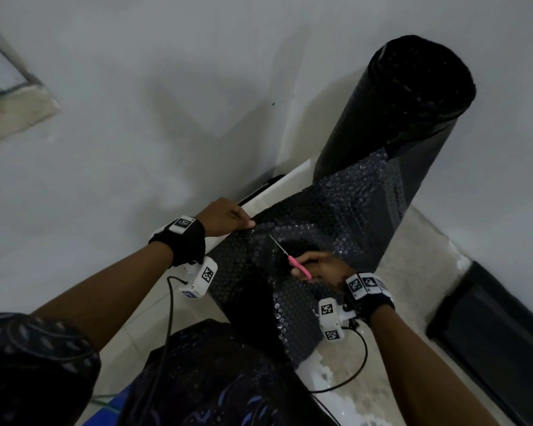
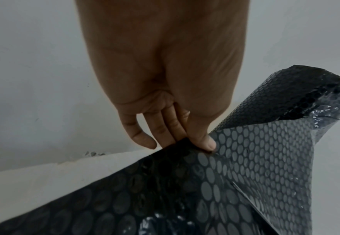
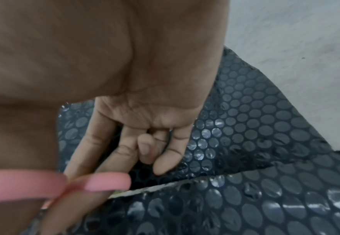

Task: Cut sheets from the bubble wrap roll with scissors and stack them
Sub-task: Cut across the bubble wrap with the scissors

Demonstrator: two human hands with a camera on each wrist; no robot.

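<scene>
- Left wrist: black strap [image 1: 179, 241], white tagged camera modules [image 1: 202, 276], black cable [image 1: 170, 305] trailing.
- Right wrist: matching black strap [image 1: 377, 304], white tagged modules [image 1: 331, 318].
- Clothing: dark garment [image 1: 216, 379] with bluish pattern, apparently leaf-like; forearms bare.

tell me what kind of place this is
Probably a bare room corner used as a makeshift packing spot, not a proper workshop. Plain white walls meet at a corner, the black bubble wrap roll stands on a pale tiled floor, and no workbench shows.
</scene>
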